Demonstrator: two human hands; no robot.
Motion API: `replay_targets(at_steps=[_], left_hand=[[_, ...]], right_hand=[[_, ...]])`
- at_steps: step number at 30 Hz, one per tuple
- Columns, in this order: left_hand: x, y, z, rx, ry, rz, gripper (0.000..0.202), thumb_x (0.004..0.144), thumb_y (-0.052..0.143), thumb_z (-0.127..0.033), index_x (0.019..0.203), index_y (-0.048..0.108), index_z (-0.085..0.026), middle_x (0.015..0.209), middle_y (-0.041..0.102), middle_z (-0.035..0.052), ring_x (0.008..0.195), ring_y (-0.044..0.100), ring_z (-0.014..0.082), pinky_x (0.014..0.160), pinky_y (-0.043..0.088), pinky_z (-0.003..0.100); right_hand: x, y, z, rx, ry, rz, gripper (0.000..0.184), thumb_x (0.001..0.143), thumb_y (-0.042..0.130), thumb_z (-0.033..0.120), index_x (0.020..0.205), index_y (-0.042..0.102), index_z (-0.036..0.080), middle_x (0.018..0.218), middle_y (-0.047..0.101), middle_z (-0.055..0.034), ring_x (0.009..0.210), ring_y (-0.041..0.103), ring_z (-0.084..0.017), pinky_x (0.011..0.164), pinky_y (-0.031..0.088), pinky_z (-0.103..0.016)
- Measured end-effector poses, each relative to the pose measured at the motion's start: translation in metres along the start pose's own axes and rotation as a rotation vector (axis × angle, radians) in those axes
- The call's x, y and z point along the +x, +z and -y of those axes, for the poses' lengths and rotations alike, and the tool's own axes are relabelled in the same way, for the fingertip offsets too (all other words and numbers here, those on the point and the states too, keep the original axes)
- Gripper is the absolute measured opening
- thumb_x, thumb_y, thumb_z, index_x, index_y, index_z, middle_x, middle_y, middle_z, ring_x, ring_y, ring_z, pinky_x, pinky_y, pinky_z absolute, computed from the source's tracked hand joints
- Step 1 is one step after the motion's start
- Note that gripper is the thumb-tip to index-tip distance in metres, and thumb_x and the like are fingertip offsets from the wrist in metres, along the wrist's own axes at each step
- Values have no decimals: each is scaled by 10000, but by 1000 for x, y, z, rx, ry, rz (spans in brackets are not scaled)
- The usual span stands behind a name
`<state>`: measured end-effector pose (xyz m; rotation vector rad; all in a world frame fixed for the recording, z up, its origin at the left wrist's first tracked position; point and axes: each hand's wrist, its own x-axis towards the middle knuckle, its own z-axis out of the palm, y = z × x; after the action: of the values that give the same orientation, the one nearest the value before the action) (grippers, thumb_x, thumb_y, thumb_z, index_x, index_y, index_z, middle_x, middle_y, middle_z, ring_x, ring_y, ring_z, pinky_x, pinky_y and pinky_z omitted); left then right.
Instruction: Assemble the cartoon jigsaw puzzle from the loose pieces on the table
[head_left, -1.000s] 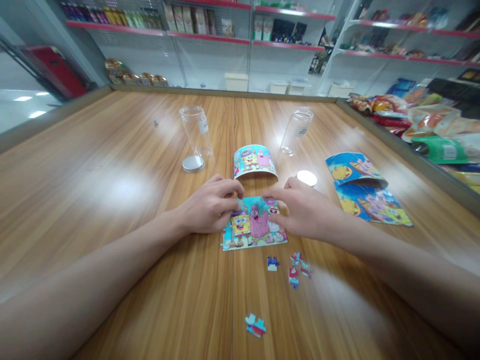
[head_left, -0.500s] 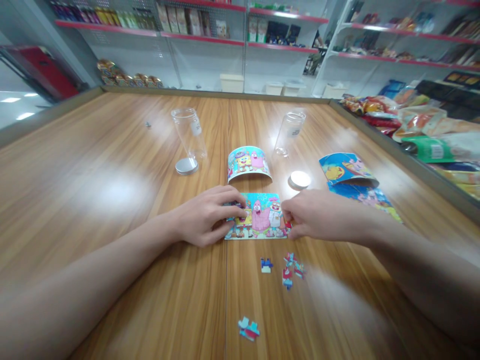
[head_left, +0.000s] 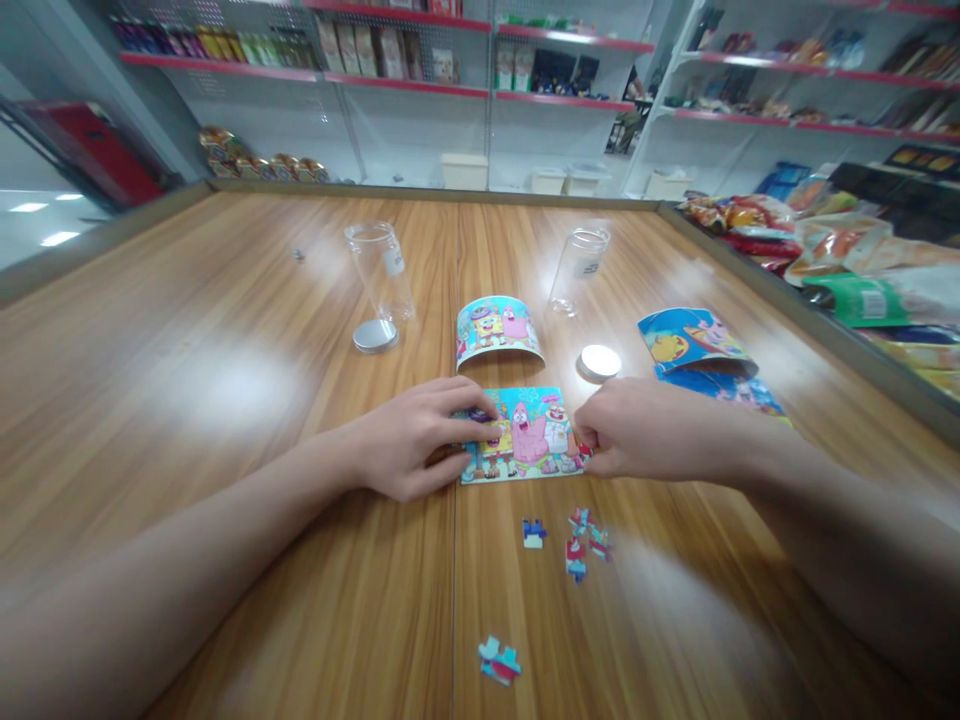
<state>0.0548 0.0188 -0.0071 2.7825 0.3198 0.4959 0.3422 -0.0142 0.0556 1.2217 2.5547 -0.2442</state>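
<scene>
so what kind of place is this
Probably a small shop, or a mock-up of one: red-edged shelves of boxes and bottles line the back wall, and snack packets are heaped beside the wooden table.

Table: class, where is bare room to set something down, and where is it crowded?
Free: tabletop left of the left jar and lid; near strip left of the loose pieces. Crowded: round the puzzle; the right side by the pictures.

Loose pieces (head_left: 570,540) before puzzle (head_left: 525,435); curved card (head_left: 499,330) behind.
</scene>
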Motion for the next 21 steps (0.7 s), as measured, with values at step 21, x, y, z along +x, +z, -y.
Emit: replay_targets(at_steps=[21], left_hand=[[1,5,4,200,-191,-422,170,800,504,-23,852,587,-161,925,619,76,901,555,205,819,504,387]], right_hand=[[46,47,11,8,-313,-679,230,965,469,184,952,694,139,788,610,-53,760,519,-169,689,367,-306]])
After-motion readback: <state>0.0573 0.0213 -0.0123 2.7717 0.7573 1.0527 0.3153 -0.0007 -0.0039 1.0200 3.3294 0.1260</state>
